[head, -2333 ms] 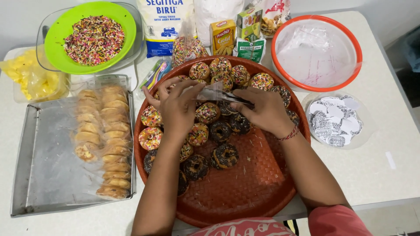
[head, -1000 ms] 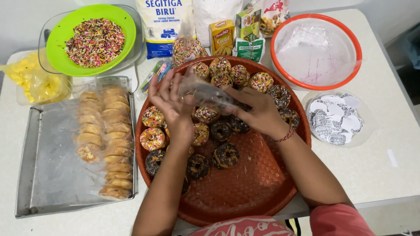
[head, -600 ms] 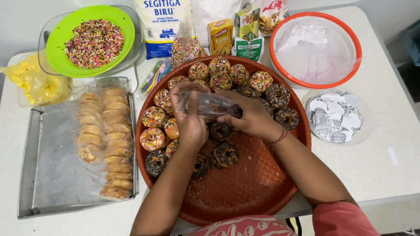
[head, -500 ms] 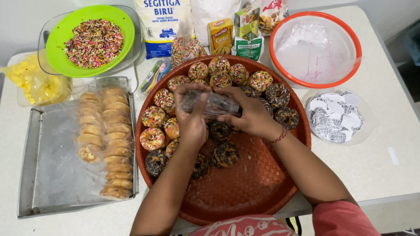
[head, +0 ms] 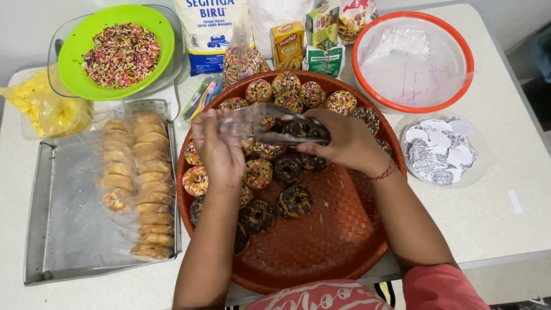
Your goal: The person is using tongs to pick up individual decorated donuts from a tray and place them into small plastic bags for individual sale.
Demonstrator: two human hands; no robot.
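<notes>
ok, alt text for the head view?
Both hands, left and right, hold a clear bag with a donut inside above a round brown tray of sprinkled donuts. A metal pan of plain donuts lies left, a green bowl of sprinkles behind.

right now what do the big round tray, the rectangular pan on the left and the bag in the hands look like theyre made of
Round tray: looks like reddish-brown plastic moulded in a basket-weave pattern, with a mild sheen.
Rectangular pan: seemingly bare metal, dull grey and scuffed, lined with a clear film.
Bag, held between the left hand and right hand: thin clear plastic, since a dark doughnut shows through it.
</notes>
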